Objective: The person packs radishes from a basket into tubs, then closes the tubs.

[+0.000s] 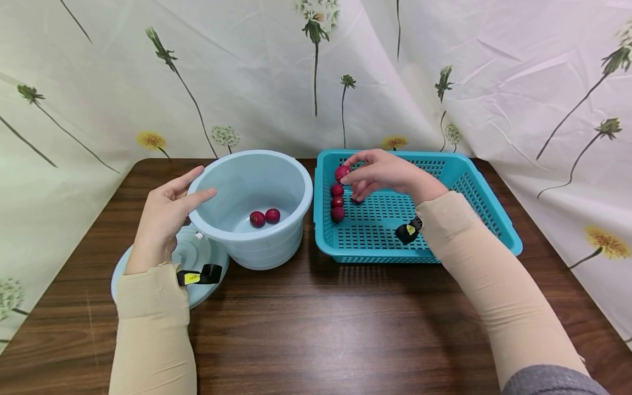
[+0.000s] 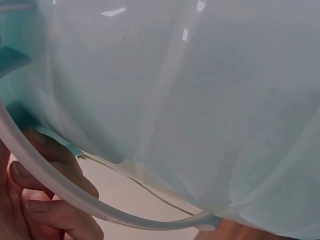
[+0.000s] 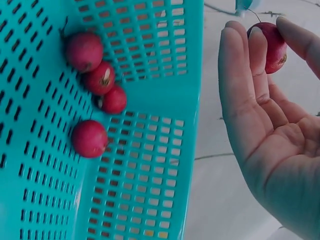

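A dark wooden table (image 1: 316, 323) carries a teal perforated basket (image 1: 474, 186) toward its back right and a pale blue tub (image 1: 257, 189) just left of it, with a round lid (image 1: 197, 258) lying flat against the tub's front left side. The left hand (image 1: 165, 219) rests on the tub's left rim, fingers (image 2: 55, 185) loosely extended along it, while the right hand (image 1: 382, 173) hovers over the basket's back left corner, pinching one radish (image 3: 272, 45) at its fingertips. Four more radishes (image 3: 95, 100) lie along the basket's left wall, and two radishes (image 1: 264, 217) sit on the tub's bottom.
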Tool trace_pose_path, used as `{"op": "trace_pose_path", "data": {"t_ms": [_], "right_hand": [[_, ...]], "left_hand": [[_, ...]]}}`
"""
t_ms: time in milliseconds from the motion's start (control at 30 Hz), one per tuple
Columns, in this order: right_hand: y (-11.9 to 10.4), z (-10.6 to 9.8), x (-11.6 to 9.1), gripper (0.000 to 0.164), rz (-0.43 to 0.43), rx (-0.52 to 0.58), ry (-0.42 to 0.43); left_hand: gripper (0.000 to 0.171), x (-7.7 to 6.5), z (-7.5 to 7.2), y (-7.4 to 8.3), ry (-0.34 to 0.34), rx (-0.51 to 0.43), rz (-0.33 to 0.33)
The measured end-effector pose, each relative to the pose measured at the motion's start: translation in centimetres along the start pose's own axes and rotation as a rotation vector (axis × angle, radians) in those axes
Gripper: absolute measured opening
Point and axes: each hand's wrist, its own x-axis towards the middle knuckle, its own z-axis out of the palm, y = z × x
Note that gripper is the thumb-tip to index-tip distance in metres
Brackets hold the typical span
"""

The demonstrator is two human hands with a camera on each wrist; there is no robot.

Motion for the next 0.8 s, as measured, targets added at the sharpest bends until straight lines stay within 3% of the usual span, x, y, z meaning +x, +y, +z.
{"op": "trace_pose_path", "data": {"t_ms": [533, 800], "right_hand": [[-1.7, 2.5, 0.4, 0.037, -0.109, 0.082, -0.036], [-2.4, 3.5, 0.6, 0.041, -0.111, 0.099, -0.019]], "left_hand": [[0.073, -0.1, -0.1, 0.0, -0.002, -0.012, -0.003], [0.073, 0.0, -0.1, 0.0, -0.003, -0.001, -0.001]]}}
